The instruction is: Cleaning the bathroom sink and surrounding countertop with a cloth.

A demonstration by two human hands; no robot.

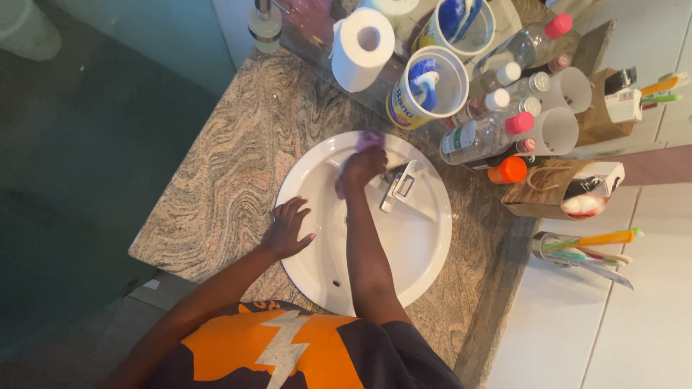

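At the bottom of the frame the person's orange and dark shirt (288,349) fills the near edge, both arms reaching up from it. The left hand (287,230) lies flat, fingers spread and holding nothing, on the left rim of the round white sink (425,248) at the centre. Further up, the right hand (362,166) is clenched around a purple cloth (370,138), pressing it on the sink's upper rim just left of the chrome faucet (398,187).

Beyond the sink, in the upper right of the frame, the stone table (223,180) is crowded: clear bottles with pink and white caps (484,135), an orange cap (509,170), a white cup with toothbrushes (427,85) and a toilet paper roll (362,47).

The likely mishap: a wide sweep of the cloth could strike the nearest bottles and topple them, or wet the paper roll. The bracing hand may also slip on a wet rim.
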